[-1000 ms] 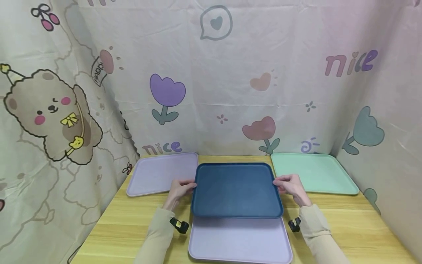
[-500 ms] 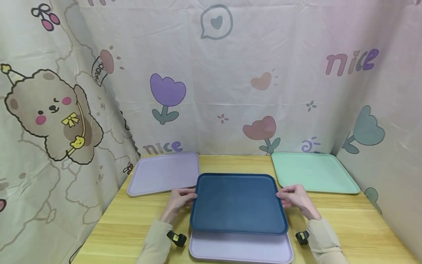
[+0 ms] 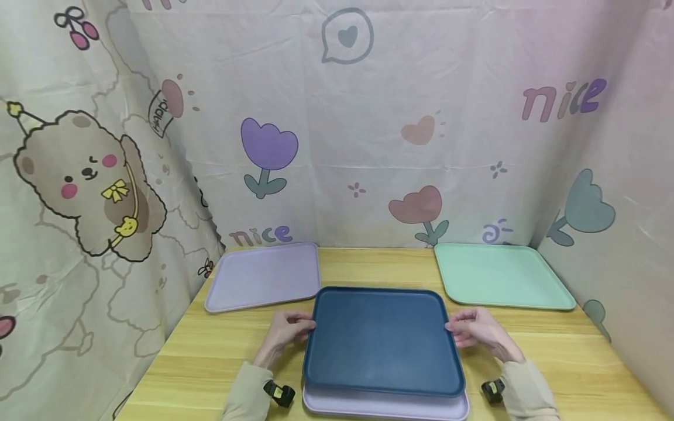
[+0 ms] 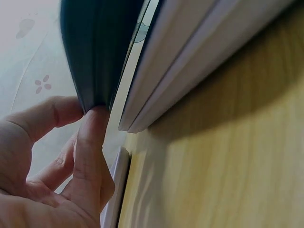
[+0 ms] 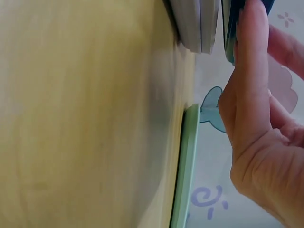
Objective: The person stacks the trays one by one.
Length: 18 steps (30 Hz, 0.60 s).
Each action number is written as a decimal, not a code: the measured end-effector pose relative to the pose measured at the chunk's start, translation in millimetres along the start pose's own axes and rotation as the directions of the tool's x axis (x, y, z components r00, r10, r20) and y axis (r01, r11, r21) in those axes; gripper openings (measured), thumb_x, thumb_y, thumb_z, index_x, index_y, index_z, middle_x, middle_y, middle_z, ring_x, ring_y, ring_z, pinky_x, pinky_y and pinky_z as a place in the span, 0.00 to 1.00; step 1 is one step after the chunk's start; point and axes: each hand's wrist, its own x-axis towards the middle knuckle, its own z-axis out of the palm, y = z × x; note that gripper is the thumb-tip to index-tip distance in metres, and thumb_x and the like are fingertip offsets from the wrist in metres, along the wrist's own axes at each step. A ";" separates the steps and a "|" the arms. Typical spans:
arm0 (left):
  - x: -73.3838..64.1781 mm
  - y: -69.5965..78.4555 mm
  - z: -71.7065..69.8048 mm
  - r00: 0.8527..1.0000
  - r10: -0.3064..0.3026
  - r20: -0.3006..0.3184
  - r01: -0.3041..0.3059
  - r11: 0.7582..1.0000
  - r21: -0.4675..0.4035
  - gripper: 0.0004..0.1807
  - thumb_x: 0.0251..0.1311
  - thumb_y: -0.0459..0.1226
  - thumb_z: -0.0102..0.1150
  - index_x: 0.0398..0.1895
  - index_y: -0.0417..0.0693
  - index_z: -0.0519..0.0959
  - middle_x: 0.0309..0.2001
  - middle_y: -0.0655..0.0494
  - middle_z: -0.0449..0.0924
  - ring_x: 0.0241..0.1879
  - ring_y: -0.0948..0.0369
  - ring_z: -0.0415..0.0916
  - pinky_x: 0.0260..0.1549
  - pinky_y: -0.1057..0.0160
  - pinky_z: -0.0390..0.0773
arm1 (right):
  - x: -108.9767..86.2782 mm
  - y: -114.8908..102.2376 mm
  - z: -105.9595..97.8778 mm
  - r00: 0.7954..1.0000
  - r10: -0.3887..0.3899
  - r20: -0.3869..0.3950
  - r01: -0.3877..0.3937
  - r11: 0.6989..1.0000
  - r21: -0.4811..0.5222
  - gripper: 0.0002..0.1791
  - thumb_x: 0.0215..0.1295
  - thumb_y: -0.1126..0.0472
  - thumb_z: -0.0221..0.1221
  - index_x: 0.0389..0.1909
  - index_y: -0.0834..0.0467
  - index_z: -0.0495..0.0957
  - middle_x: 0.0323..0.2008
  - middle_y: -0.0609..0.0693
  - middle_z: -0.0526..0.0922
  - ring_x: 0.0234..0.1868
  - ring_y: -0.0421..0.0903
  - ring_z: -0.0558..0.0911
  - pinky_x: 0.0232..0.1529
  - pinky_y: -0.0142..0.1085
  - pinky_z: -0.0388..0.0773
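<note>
A dark blue rectangular tray (image 3: 384,342) is held level at the middle of the table by both hands. My left hand (image 3: 286,333) pinches its left edge between thumb and fingers. At the opposite edge, my right hand (image 3: 481,333) pinches it the same way. Below it lies a lavender tray (image 3: 387,404), mostly hidden, with only its front strip showing in the head view. The left wrist view shows a narrow gap between the blue tray (image 4: 95,52) and the stacked pale tray edges (image 4: 161,61) under it.
Another lavender tray (image 3: 263,278) lies at the back left of the wooden table (image 3: 189,356). A mint green tray (image 3: 502,275) lies at the back right. A printed curtain (image 3: 358,134) hangs behind the table and along its sides.
Both hands have brought the blue tray toward the person, and it now covers most of the lavender tray below. The trays at the back have stayed put.
</note>
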 end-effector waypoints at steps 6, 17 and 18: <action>-3.2 -2.1 -2.1 0.999 -0.015 0.036 0.014 1.000 0.028 0.18 0.55 0.28 0.68 0.47 0.22 0.80 0.28 0.57 0.86 0.25 0.67 0.82 0.28 0.69 0.85 | -0.9 4.6 -2.9 0.998 -0.002 0.057 0.002 1.000 0.007 0.10 0.65 0.65 0.63 0.43 0.66 0.77 0.28 0.46 0.86 0.26 0.38 0.84 0.33 0.35 0.88; -8.7 -3.7 0.2 0.999 -0.014 0.051 0.010 0.996 0.084 0.17 0.53 0.27 0.68 0.45 0.24 0.82 0.28 0.53 0.87 0.23 0.67 0.82 0.25 0.67 0.86 | -2.4 7.0 -3.8 0.993 0.012 0.114 -0.014 1.000 0.024 0.07 0.64 0.64 0.62 0.40 0.63 0.78 0.25 0.46 0.84 0.25 0.38 0.83 0.33 0.35 0.88; -8.4 -4.0 0.4 0.999 -0.015 0.047 0.011 0.996 0.085 0.16 0.53 0.27 0.68 0.44 0.24 0.82 0.28 0.53 0.86 0.23 0.66 0.82 0.25 0.67 0.86 | -2.4 7.4 -3.9 0.993 0.010 0.117 -0.012 1.000 0.021 0.07 0.65 0.64 0.62 0.40 0.63 0.78 0.25 0.46 0.84 0.25 0.38 0.83 0.33 0.35 0.88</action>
